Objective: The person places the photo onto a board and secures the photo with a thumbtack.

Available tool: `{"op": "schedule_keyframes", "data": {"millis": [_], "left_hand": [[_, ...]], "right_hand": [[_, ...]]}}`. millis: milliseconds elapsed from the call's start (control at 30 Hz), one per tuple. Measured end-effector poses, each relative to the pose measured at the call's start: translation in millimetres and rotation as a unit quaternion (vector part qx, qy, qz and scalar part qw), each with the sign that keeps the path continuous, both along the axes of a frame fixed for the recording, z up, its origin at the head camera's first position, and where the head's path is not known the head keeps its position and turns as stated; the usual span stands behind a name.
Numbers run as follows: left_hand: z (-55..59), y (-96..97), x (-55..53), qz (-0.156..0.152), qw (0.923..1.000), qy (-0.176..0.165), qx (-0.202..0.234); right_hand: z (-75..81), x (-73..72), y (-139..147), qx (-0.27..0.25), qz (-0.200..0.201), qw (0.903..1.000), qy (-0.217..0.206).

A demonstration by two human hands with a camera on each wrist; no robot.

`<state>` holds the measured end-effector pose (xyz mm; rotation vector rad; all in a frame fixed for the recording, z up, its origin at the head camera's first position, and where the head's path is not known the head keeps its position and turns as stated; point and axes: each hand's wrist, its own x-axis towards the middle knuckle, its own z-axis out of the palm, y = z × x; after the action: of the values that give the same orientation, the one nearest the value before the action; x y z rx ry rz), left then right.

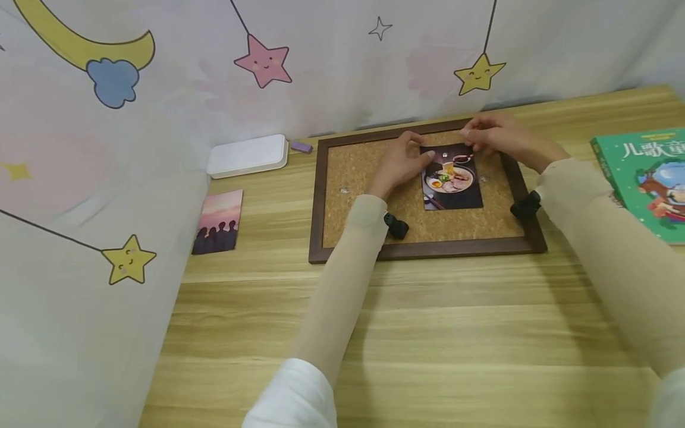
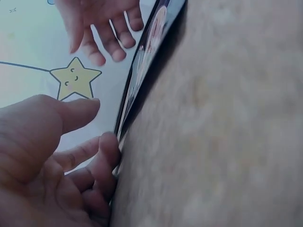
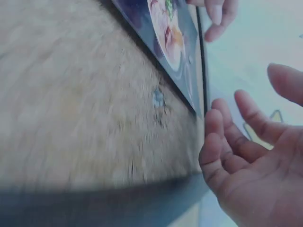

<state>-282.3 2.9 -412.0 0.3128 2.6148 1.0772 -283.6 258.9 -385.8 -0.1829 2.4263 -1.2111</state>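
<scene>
A photo of a noodle bowl [image 1: 452,193] lies on the corkboard [image 1: 364,220], with a small pale pin [image 1: 445,154] near its top edge. My left hand [image 1: 400,162] is at the photo's upper left corner; in the left wrist view its thumb stands apart from loosely bent fingers [image 2: 106,151], which rest by the board. Close to the upper right corner is my right hand [image 1: 497,138]. The right wrist view shows its fingers [image 3: 213,146] relaxed, the thumb spread away and nothing between them.
A dark wooden frame [image 1: 317,208] edges the board. At left are a white case [image 1: 248,156], a small purple block [image 1: 301,147] and a sunset photo [image 1: 218,223] on the wooden table [image 1: 257,309]. A green book [image 1: 642,178] lies at right. A printed curtain [image 1: 332,65] hangs behind.
</scene>
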Motion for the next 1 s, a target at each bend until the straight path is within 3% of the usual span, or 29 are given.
{"op": "schedule_keyframes", "data": {"millis": [133, 300, 400, 533, 733, 1000], "left_hand": [[3.2, -16.7, 1.7, -0.035, 0.9992, -0.007, 0.018], [8.0, -43.1, 7.2, -0.089, 0.9952, 0.04, -0.003], [12.2, -64.3, 15.2, -0.098, 0.9941, 0.044, 0.01], [20.7, -94.8, 27.2, -0.074, 0.9941, 0.07, 0.036], [28.4, -136.9, 38.4, -0.04, 0.9851, 0.162, 0.043], [20.5, -210.5, 62.3, 0.024, 0.9822, 0.185, -0.018]], "right_hand": [[4.5, 10.1, 9.7, 0.025, 0.009, 0.9994, 0.02], [8.1, 27.1, 23.9, 0.073, 0.011, 0.9965, 0.04], [5.7, 38.6, 36.4, 0.096, 0.015, 0.9939, 0.052], [0.6, 50.5, 57.5, 0.124, 0.015, 0.9899, 0.066], [-6.6, 60.9, 92.1, 0.153, 0.018, 0.9857, 0.069], [-9.6, 70.8, 113.1, 0.216, 0.015, 0.9753, 0.043]]}}
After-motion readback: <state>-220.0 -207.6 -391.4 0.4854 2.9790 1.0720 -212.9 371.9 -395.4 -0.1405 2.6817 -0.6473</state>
